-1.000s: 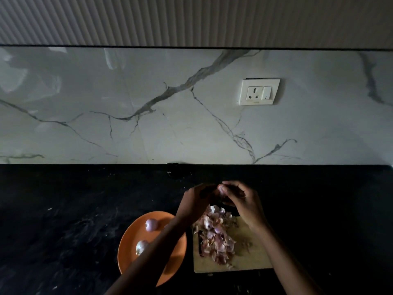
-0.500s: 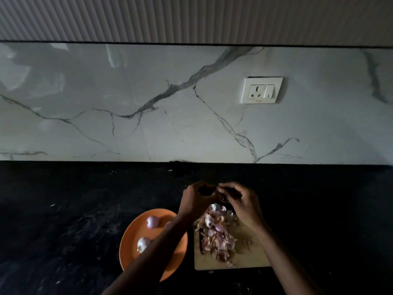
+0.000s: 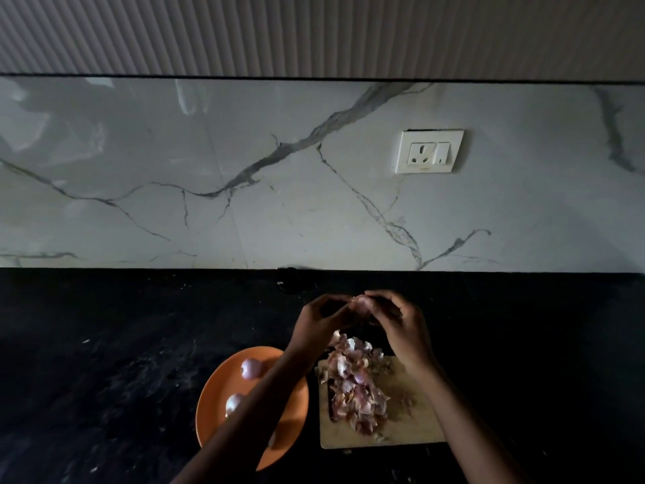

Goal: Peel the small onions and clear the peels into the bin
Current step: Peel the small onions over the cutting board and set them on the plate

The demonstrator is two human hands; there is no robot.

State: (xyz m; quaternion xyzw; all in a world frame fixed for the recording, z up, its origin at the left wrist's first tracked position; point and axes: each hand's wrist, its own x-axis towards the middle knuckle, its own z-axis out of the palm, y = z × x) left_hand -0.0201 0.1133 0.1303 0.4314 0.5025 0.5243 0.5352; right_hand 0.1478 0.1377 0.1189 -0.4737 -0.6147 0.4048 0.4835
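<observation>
We held a small onion between both hands, left hand and right hand pinching it above the peel pile on the cutting board. Peeling step, we judged; next, strip the loosened skin and drop it.

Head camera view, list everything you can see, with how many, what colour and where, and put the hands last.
Onion being peeled: one, pinkish, held between both hands above the board's far end.
Peeled onions: two visible, pale purple, on the plate; more may be hidden under the forearm.
Plate: one, orange, on the counter left of the board.
Peel pile: one heap, pink-brown, on the board.
Cutting board: one, light wood, right of the plate.
Counter: black.
Backsplash: white veined marble.
Wall socket: one, white, on the backsplash.
Left hand: grips the onion.
Right hand: pinches the onion.
</observation>
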